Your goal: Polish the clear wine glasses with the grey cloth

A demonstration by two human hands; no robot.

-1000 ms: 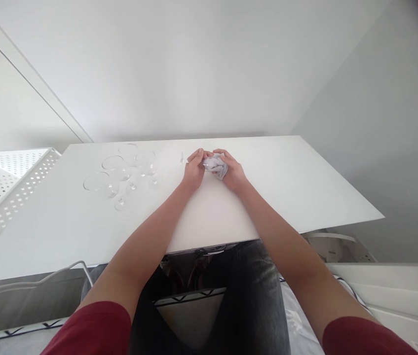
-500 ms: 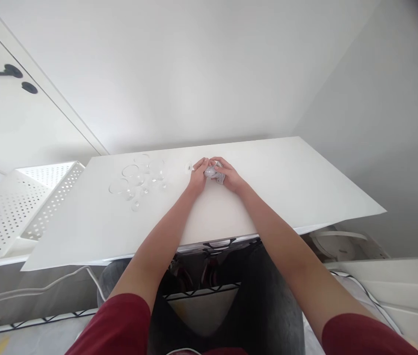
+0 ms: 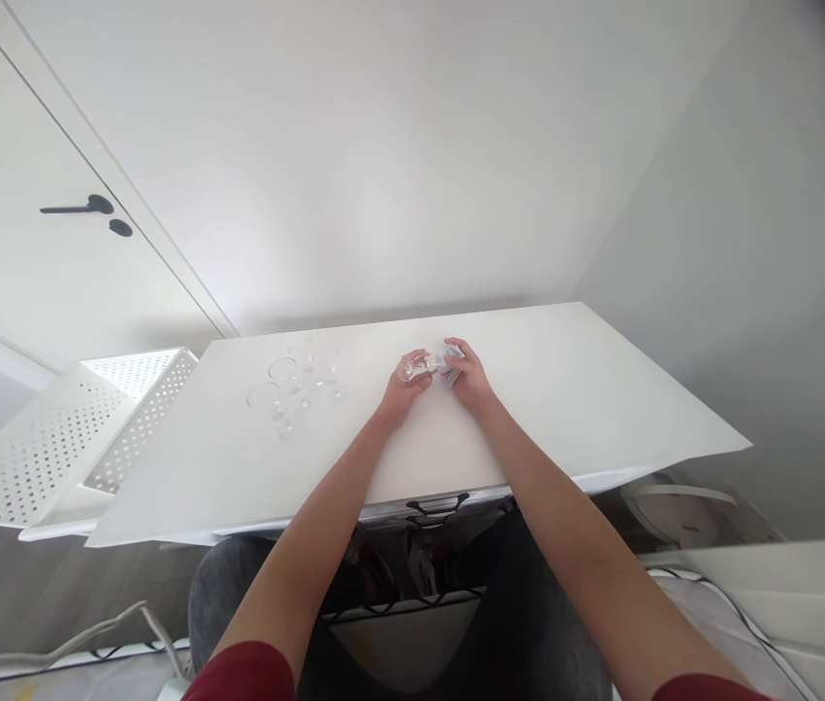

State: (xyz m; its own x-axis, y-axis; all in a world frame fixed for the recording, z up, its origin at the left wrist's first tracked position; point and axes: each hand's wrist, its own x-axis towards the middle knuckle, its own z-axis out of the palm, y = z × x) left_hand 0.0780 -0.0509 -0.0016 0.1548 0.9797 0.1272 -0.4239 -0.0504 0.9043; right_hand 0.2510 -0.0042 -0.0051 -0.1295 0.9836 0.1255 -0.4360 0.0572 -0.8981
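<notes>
A clear stemmed glass (image 3: 423, 367) lies tilted sideways between my two hands above the white table (image 3: 543, 389). My left hand (image 3: 402, 391) is closed around its foot and stem end. My right hand (image 3: 473, 380) presses a crumpled light grey cloth (image 3: 454, 362) against the bowl end, which the cloth and fingers partly cover. To the left of my hands stands a group of several clear stemmed glasses (image 3: 283, 370), faint against the white surface.
A white perforated metal rack (image 3: 54, 438) adjoins the table's left end. Behind the table rises a white wall (image 3: 383, 175), with a door handle (image 3: 76, 208) at the left. A drawer handle (image 3: 438, 506) shows at the table's front edge, near my knees.
The glass has turned in my hands, so its foot and stem now show on the left. My right hand and the cloth have shifted right. The whole view has tilted slightly.
</notes>
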